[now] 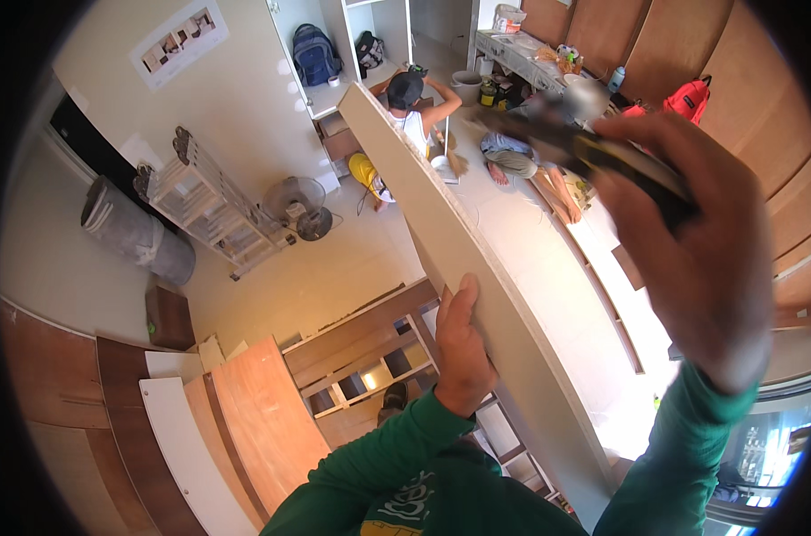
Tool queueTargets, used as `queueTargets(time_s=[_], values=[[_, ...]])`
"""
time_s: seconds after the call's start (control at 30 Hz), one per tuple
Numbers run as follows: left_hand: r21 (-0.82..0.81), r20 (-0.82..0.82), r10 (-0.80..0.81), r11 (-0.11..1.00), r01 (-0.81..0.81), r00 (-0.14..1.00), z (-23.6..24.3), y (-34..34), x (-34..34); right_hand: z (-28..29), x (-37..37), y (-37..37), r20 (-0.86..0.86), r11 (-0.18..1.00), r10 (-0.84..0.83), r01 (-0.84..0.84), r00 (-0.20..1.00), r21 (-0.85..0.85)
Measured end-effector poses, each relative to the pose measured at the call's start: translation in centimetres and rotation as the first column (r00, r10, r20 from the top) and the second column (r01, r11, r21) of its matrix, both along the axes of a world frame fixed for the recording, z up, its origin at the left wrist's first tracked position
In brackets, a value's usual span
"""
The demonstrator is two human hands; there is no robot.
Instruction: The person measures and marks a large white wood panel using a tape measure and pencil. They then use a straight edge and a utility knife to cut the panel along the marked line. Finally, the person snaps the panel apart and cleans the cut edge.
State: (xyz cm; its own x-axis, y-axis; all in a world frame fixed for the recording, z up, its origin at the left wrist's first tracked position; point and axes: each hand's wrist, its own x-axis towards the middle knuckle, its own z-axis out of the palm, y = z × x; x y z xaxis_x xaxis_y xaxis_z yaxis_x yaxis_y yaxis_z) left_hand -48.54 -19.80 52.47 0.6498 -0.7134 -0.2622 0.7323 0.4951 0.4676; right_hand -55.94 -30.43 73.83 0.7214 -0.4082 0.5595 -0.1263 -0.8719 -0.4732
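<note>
A long, pale panel (513,326) stands tilted on edge in front of me, running from the upper middle to the lower right. My left hand (464,353) is closed on the panel's near side, its fingers up by the rough top edge. Raised on the right, my right hand (705,223) is wrapped around a black-and-yellow handled tool (633,165). The tool's dark front end points left, above and apart from the panel. Motion blur hides what kind of tool it is.
A person (414,112) sits by white shelves with backpacks; another person (517,147) crouches at long strips on the floor. A folding ladder (204,196), a fan (298,205) and a grey bin (137,232) stand left. Wooden frames (361,348) and boards (267,415) lie low near me.
</note>
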Motion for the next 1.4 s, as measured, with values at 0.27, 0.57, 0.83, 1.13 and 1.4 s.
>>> queueTargets(time_s=[0.27,0.57,0.83,1.13,1.4], values=[[-0.091,-0.021,-0.048,0.995,0.046,0.999,-0.2,0.4,0.1,-10.7,16.1,-7.1,0.091,0.997,-0.008,0.001,0.996,0.071],[-0.035,0.050,-0.003,0.999,0.005,0.999,-0.8,-0.8,0.1,-13.0,20.4,-9.3,0.108,1.000,0.003,-0.006,0.994,0.028],[0.193,0.200,-0.001,0.980,-0.038,0.980,-0.4,-1.5,0.3,-13.6,20.1,-9.6,0.100,0.994,0.011,-0.022,0.995,0.108],[0.137,0.165,-0.008,0.991,-0.015,0.986,-0.5,-1.9,0.3,-13.3,20.3,-9.4,0.121,0.990,-0.001,-0.016,0.993,0.138],[0.095,0.097,0.014,0.995,-0.023,0.995,0.0,-2.0,0.2,-12.6,21.3,-9.8,0.027,0.982,0.025,-0.029,0.999,0.184]])
